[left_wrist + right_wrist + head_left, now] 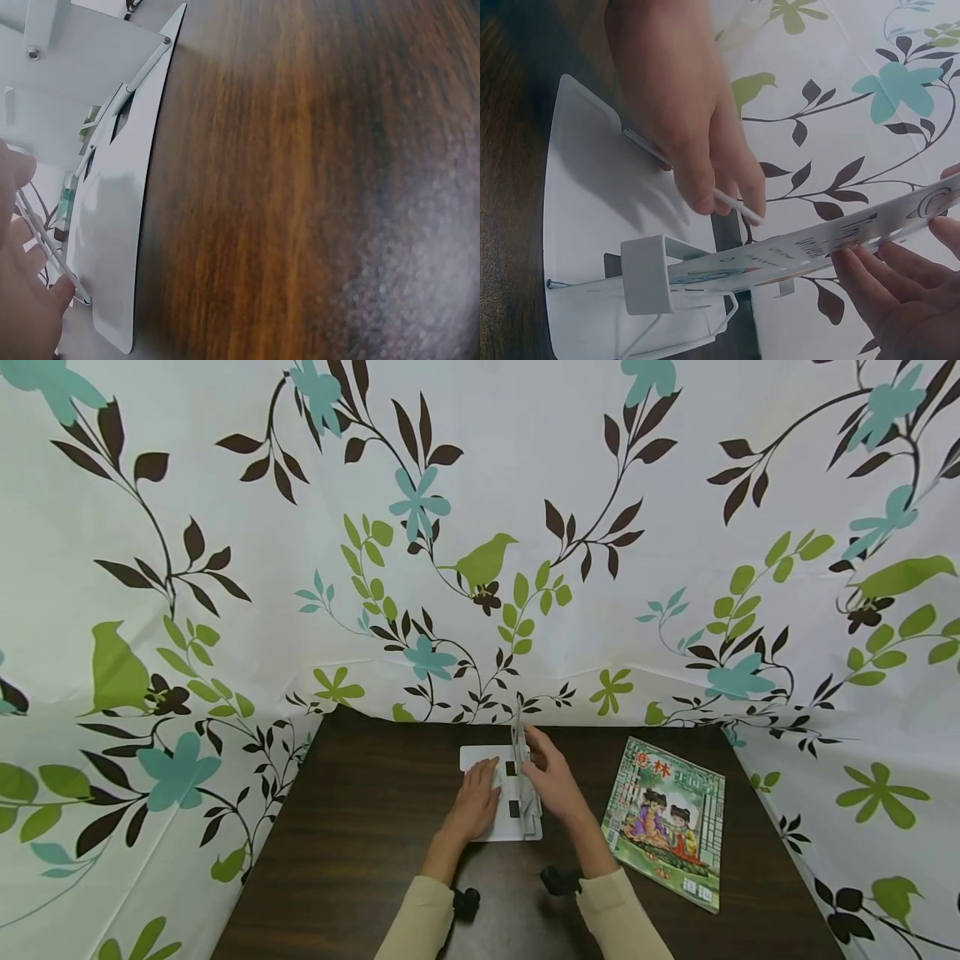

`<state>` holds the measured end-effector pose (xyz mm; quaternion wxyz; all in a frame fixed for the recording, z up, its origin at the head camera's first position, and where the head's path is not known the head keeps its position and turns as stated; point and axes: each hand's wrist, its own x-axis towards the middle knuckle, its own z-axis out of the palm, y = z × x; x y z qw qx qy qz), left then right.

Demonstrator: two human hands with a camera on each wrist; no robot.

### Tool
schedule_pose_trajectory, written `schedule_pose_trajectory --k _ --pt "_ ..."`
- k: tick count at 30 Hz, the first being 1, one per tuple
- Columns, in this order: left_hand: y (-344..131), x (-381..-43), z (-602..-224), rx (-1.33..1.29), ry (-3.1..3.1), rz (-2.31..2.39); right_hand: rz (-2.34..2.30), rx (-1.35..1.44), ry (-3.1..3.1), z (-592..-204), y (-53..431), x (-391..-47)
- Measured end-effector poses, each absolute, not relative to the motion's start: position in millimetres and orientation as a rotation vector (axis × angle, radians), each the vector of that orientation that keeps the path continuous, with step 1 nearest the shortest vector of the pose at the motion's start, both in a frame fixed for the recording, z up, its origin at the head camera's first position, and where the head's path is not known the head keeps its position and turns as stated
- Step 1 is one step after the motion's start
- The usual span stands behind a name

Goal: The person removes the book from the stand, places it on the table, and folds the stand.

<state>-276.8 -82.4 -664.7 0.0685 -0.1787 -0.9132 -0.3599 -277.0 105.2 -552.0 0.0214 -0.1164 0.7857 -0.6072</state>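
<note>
A white metal book stand lies on the table, its flat base (pixel 491 828) down and its thin panel (pixel 519 739) standing nearly upright. Printed lines and drawings mark the panel (pixel 780 251) in the right wrist view. My left hand (pixel 474 797) is over the base's left part, its fingers around a thin white wire support (pixel 52 251). On the panel's other side, my right hand (pixel 557 777) grips its edge, with fingers (pixel 866 274) against the surface. A white bracket (pixel 646 276) juts out at the panel's lower end. Dark rectangular slots (pixel 514 808) show in the base.
To the right of the stand lies a colourful magazine (pixel 667 827) with two illustrated figures on its cover. The dark wooden table (pixel 337 860) meets a leaf-and-bird patterned curtain (pixel 480 460) at the back. Each wrist wears a small black camera mount (pixel 467 904).
</note>
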Motion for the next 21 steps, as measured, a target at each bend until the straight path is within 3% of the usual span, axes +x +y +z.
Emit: schedule_pose_trajectory --k 21 --pt "-82.0 -277.0 -661.9 -0.544 -2.737 -1.114 -1.987 -0.319 2.45 -561.3 123.7 -277.8"
